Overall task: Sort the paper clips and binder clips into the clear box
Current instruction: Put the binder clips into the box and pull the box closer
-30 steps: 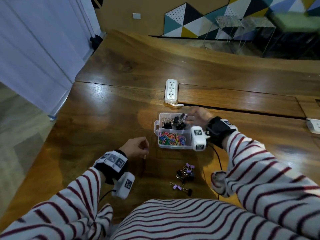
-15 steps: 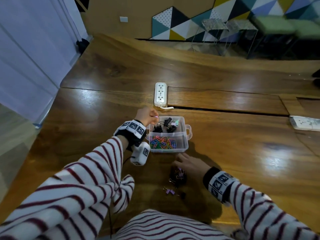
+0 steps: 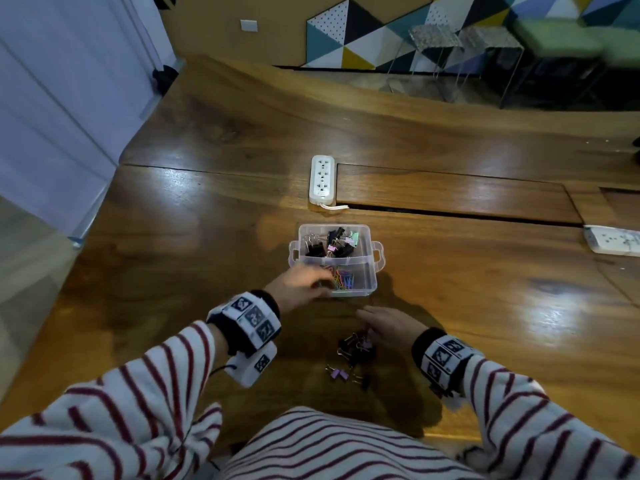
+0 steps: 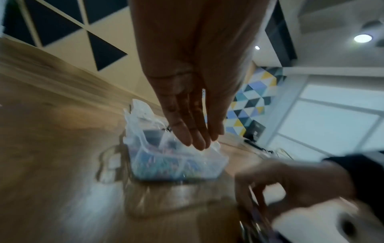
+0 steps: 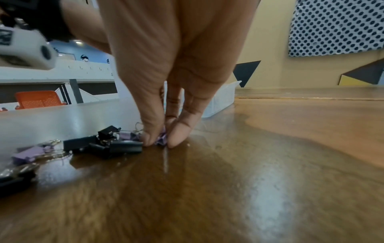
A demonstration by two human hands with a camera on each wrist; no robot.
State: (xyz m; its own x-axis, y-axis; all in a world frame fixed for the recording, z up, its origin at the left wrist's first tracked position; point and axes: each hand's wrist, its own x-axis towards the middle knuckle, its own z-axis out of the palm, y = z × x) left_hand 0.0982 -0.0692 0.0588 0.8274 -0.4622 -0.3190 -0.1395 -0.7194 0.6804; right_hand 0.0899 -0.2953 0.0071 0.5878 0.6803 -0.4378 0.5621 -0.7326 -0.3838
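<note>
The clear box [image 3: 375,252] sits mid-table in the head view, with binder clips [image 3: 329,244] in its far compartment and coloured paper clips [image 3: 344,282] in the near one. My left hand [image 3: 317,282] hovers at the box's near left corner. In the left wrist view, that left hand [image 4: 197,139] has straight fingers and holds nothing above the box [image 4: 176,157]. My right hand [image 3: 369,329] is down at the loose pile of black and purple binder clips [image 3: 356,348]. In the right wrist view, the right hand [image 5: 160,143] pinches a purple binder clip [image 5: 162,138] lying on the wood.
Two more small clips [image 3: 337,372] lie nearer my body. A white power strip [image 3: 322,180] lies beyond the box, by a slot in the wooden table [image 3: 485,289]. Another strip [image 3: 613,240] sits at the far right. The table's left edge drops to the floor.
My left hand has drawn back from the far compartment to the box's near left corner, now holding nothing. The right hand, which came down from the box, stays at the pile and pinches a purple clip.
</note>
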